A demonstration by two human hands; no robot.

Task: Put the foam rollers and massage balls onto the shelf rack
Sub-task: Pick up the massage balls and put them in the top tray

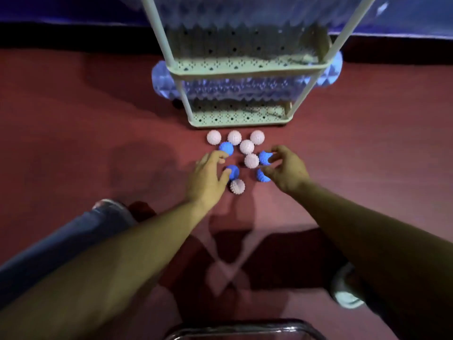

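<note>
Head cam: foam rollers (245,90) already on the rack (247,67), balls (247,146) all floor-bound; left hand (208,176) and right hand (285,168) loosely spread, gripping nothing yet.

Massage balls (247,146) on floor (73,119) before shelf rack (235,116), rollers (235,88) in rack.

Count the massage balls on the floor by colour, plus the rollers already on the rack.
Pink balls: 6
Blue balls: 4
Foam rollers on the rack: 2
Total: 12
</note>
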